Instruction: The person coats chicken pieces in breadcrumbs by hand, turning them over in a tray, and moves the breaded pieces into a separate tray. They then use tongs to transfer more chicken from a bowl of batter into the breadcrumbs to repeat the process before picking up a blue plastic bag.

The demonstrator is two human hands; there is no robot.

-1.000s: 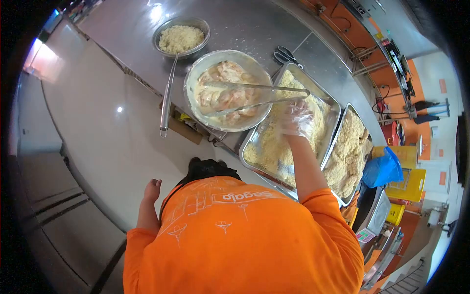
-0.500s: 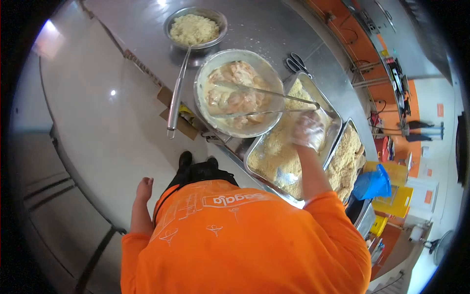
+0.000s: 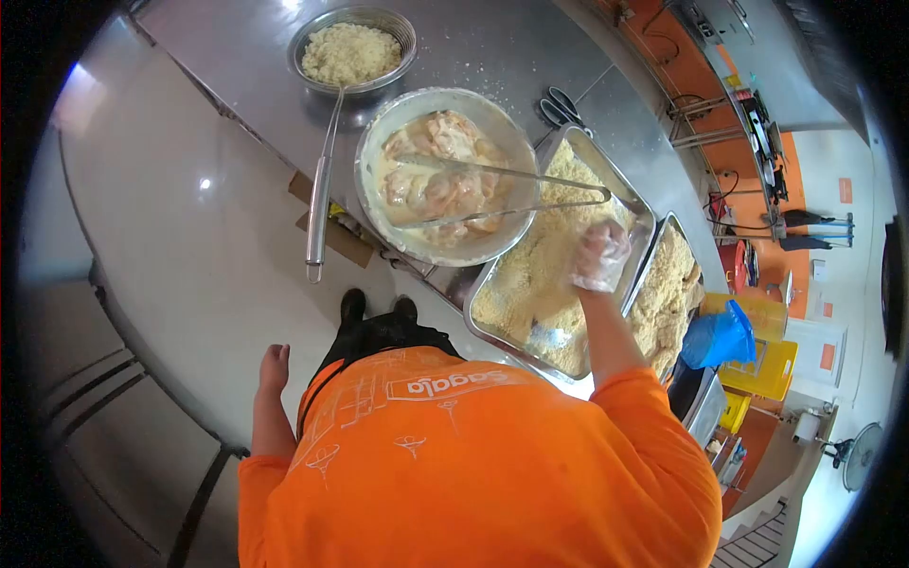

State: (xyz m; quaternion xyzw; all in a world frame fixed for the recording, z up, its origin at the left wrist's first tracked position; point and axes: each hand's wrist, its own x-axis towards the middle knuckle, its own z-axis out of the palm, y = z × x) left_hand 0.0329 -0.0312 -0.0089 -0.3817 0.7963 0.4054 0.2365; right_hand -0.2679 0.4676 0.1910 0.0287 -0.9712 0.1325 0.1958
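Observation:
My right hand, in a clear plastic glove, is over the steel tray of pale yellow breading crumbs. Its fingers are curled in, and whatever they may hold is hidden. My left hand hangs bare at my side, away from the table, fingers loosely extended and holding nothing. Beside the tray stands a large bowl of raw meat pieces in milky batter. Metal tongs rest across the bowl, their joined end reaching over the tray.
A steel bowl with a long-handled strainer holding pale crumbs stands at the far left. Black-handled scissors lie behind the tray. Another tray of breaded pieces is at the right, near a blue bag.
My right hand has drawn back slightly from the tongs' end and is now more plainly curled over the crumbs. The view has shifted a little. My left hand still hangs down.

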